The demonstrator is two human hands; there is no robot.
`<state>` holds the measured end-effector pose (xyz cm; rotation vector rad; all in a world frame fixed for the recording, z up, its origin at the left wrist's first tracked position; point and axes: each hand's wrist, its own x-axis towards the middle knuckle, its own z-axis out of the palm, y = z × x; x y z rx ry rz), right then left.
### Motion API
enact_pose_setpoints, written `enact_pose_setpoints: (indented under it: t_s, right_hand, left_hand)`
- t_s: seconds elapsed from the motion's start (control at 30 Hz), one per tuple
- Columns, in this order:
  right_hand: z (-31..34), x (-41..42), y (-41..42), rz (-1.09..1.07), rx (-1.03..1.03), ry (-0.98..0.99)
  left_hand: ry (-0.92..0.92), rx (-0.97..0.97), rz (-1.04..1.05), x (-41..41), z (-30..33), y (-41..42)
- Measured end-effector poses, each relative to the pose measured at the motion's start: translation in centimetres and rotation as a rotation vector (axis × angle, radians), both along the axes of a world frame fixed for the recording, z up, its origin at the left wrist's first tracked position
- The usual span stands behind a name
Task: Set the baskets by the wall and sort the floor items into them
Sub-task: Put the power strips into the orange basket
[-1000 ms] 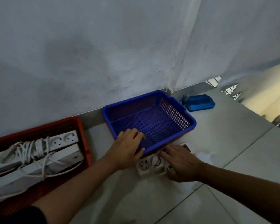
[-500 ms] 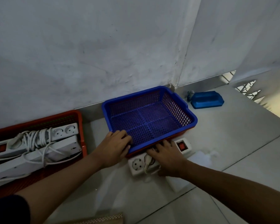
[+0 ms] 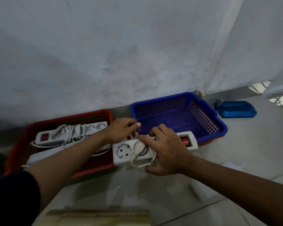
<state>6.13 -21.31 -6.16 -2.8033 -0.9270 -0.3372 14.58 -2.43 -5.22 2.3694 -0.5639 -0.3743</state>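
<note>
A blue mesh basket (image 3: 203,118) stands empty against the wall. To its left a red basket (image 3: 44,124) holds two white power strips (image 3: 72,132) with wound cords. A third white power strip (image 3: 122,152) with a red switch and its cord wrapped round it is off the floor, in front of the gap between the baskets. My right hand (image 3: 165,154) is closed over its middle and cord. My left hand (image 3: 122,129) touches its far edge with bent fingers; whether it grips is hidden.
The grey wall runs right behind both baskets. A blue plastic object (image 3: 235,109) lies on the floor tiles to the right, near the corner. A tan perforated edge (image 3: 98,216) shows at the bottom of the view.
My right hand has lifted the power strip from the floor in front of the blue basket. My left hand left the blue basket's rim and came to the strip. The view shifted left.
</note>
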Motion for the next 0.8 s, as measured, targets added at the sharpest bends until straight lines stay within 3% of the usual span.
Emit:
enact_pose_setpoints:
  t_s: [0.17,0.27,0.37,0.53,0.7,0.8]
  right_hand:
    - [1.5,3.7,8.8,0.065,0.019,0.036]
    - [1.5,5.4,14.6,0.124,0.0,0.063]
    - [0.5,6.1,19.5,0.194,0.013,0.121]
    - [-2.5,5.8,25.2,0.258,0.034,0.281]
    - [-4.6,5.1,26.3,0.303,0.027,0.328]
    - [-5.5,4.7,25.6,0.289,0.017,0.337]
  left_hand:
    - [0.209,0.0,0.112,0.7,2.7,10.6]
    - [0.183,-0.04,0.284,-0.2,2.1,16.5]
    - [0.144,0.081,0.389,-1.6,0.7,21.1]
    - [0.047,0.313,0.366,-3.7,-1.9,26.0]
    - [0.09,0.1,0.403,-5.1,-3.3,27.1]
    - [0.087,0.246,0.235,-5.7,-4.1,26.7]
